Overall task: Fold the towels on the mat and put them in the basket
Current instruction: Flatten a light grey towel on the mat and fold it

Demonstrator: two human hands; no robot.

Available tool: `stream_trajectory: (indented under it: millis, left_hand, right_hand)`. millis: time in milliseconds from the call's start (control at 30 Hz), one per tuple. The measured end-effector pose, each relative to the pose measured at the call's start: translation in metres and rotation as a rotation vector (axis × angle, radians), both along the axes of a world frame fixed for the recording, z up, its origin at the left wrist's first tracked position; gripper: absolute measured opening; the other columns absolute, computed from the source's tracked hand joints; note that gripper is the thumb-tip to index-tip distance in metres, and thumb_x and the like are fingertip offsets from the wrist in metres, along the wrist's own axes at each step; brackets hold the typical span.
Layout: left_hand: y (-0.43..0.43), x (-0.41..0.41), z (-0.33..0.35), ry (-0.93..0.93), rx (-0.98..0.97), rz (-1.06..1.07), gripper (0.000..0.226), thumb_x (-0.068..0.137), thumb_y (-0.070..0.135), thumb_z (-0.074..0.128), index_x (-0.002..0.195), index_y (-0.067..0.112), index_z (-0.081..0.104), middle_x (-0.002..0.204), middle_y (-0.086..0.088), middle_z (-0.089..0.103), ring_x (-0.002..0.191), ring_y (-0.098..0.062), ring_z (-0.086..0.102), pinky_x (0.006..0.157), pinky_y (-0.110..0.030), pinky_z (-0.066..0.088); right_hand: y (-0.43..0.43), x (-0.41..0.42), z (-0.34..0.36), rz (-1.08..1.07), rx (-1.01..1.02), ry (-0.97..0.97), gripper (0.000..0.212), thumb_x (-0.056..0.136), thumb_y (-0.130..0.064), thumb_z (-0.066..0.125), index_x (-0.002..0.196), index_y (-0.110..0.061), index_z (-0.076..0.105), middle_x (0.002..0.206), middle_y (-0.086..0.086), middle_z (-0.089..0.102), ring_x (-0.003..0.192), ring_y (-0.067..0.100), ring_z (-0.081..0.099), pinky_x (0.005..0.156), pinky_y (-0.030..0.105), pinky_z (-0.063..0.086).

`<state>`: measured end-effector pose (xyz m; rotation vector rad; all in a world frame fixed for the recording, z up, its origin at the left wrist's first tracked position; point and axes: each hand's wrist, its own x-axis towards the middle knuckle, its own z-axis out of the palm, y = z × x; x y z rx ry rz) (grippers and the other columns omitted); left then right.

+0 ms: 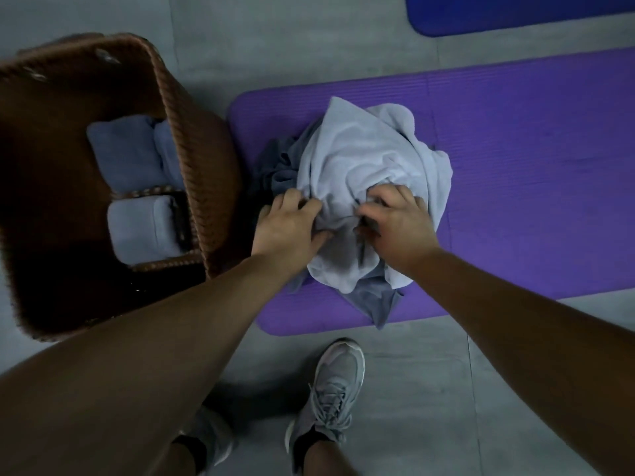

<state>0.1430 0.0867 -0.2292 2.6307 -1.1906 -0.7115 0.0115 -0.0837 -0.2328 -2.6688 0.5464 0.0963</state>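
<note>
Standing nearest: grey sneaker (330,389) on grey floor (429,389). Left hand (290,225) and right hand (398,223), fingers curled, each bunching the near part of a crumpled light towel (360,159). It is heaped over a darker towel (278,170) at the left end of the purple mat (532,166). Brown wicker basket (178,108) just left of the mat, holding folded towels (142,228). Blue mat (515,12) farthest.

The dark towel (280,170) lies mostly under the pale towel (360,159); the blue mat (515,12) runs off the upper right edge.
</note>
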Motion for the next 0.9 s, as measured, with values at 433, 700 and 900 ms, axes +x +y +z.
stream_trajectory:
  millis: [433,700,900]
  left_hand:
    - [-0.01,-0.019,0.081,0.43,-0.232,0.298,0.018,0.089,0.025,0.074,0.079,0.017,0.062,0.082,0.005,0.06,0.08,-0.014,0.059,0.071,-0.03,0.046]
    - [-0.011,-0.027,0.146,0.56,-0.316,0.318,0.022,0.094,0.024,0.072,0.081,0.022,0.054,0.072,0.009,0.064,0.071,-0.009,0.063,0.067,-0.037,0.053]
    - [-0.022,-0.028,0.162,0.541,-0.255,0.315,0.022,0.091,0.024,0.073,0.082,0.024,0.054,0.077,0.01,0.063,0.075,-0.006,0.061,0.071,-0.033,0.053]
  right_hand:
    - [-0.002,-0.008,0.062,0.02,0.342,0.028,0.047,0.083,-0.046,0.061,0.118,-0.017,0.073,0.117,0.01,0.062,0.104,0.032,0.061,0.09,0.042,0.053]
    - [0.005,-0.015,0.109,-0.059,0.473,0.023,0.039,0.084,-0.037,0.054,0.1,-0.008,0.074,0.106,0.009,0.069,0.099,0.026,0.063,0.093,0.023,0.045]
    - [-0.02,-0.035,0.144,-0.332,0.773,0.026,0.022,0.094,-0.022,0.065,0.072,-0.023,0.064,0.072,0.005,0.062,0.066,0.011,0.057,0.064,0.03,0.046]
